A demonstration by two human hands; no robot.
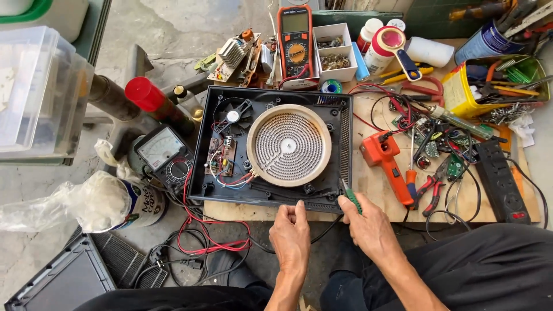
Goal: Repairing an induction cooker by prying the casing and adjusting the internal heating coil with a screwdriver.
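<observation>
Resting on bench: wooden bench (374,190) carries an opened black cooker housing (201,167), lid off, at its left end.
Heating coil: round pale disc (289,145) with spiral element fills the housing's middle.
Circuit board: small brown board (222,156) with coloured wires sits left of the coil, below a fan (233,115).
Left hand (290,235): fingers loosely curled, fingertips on the housing's near edge, holding nothing.
Right hand (368,226): closed around a green-handled screwdriver (351,198), tip at the housing's near right corner.
</observation>
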